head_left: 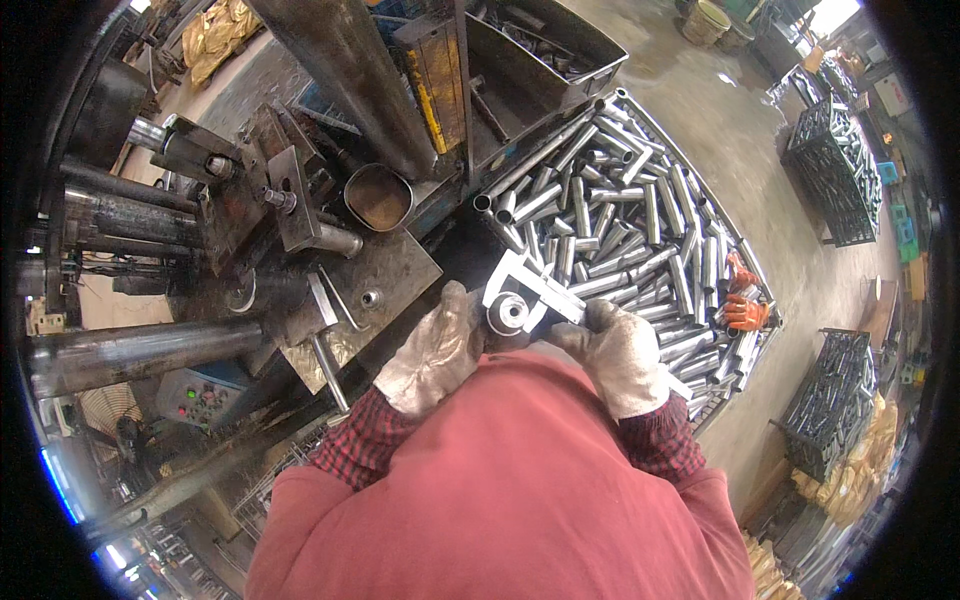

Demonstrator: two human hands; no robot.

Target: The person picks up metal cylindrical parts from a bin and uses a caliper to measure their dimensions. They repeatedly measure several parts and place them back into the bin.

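Observation:
My left hand (435, 355), in a dirty pale work glove, is closed on a short metal tube (510, 313) whose round end faces up. In my gloved right hand (622, 360) is a silver vernier caliper (556, 302). Its jaws lie around the tube's end; whether both touch the metal I cannot tell. The tube's lower part is hidden by my glove and red clothing. Just beyond my hands, many cut metal tubes (630, 225) lie heaped in a large bin. On the machine table to the left rests a hammer (322, 300), near a small metal ring (371, 298).
A heavy press machine (290, 195) with thick bars fills the left side, holding a round metal cup (378, 197). Orange gloves (743, 312) lie on the tubes. A control panel (205, 398) sits low left. Crates of parts (832, 175) stand at the right.

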